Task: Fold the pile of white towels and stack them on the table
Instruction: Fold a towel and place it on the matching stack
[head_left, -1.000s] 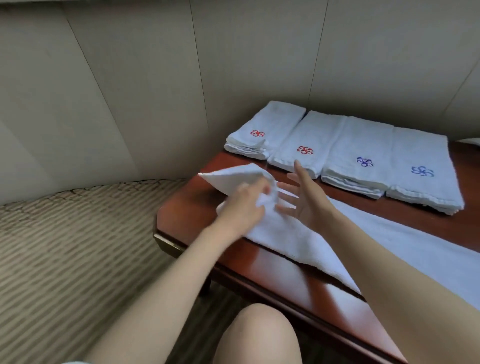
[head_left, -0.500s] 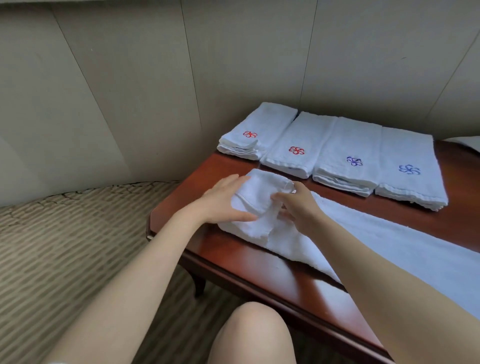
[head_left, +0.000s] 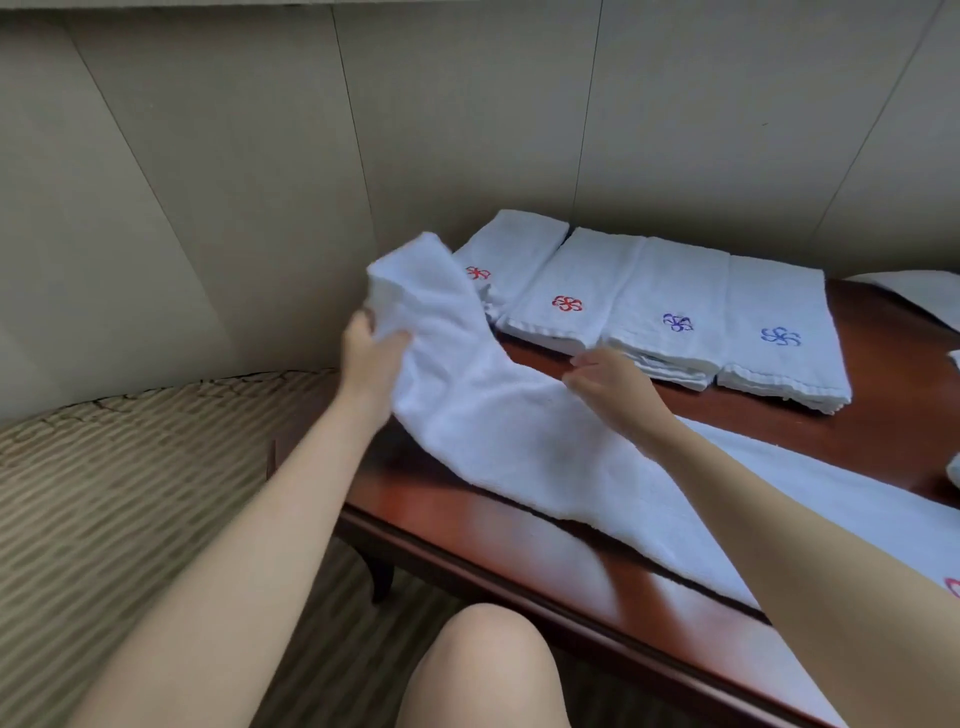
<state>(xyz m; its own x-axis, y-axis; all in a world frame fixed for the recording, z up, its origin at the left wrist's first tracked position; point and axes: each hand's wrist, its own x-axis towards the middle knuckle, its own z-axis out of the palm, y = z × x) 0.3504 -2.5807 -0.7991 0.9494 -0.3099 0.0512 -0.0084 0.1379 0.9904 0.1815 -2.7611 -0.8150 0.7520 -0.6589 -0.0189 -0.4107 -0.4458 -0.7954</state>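
Change: half a second ago we had the towel's (head_left: 519, 441) left end doubled over and flat on the worktop (head_left: 447, 519); now that end is lifted off the surface, up at centre-left of the frame.
Meaning: we judge the fold was undone or is being redone, so this towel is not yet folded.
Left hand (head_left: 371, 358): raised at centre-left, arm reaching up from the lower left, fingers curled and gripping the lifted end of the towel.
Right hand (head_left: 608, 382): lower, at frame centre, forearm crossing from the lower right; thumb and fingertips drawn together at the towel's far edge, apparently pinching it, though the contact itself is hard to see.
Towel position: it slopes down from the left hand to the worktop, then lies flat along the near edge toward the lower right, where a red mark shows at the frame edge.
Folded towels (head_left: 670, 312): four sit side by side at the back of the worktop, two with red emblems, two with blue.
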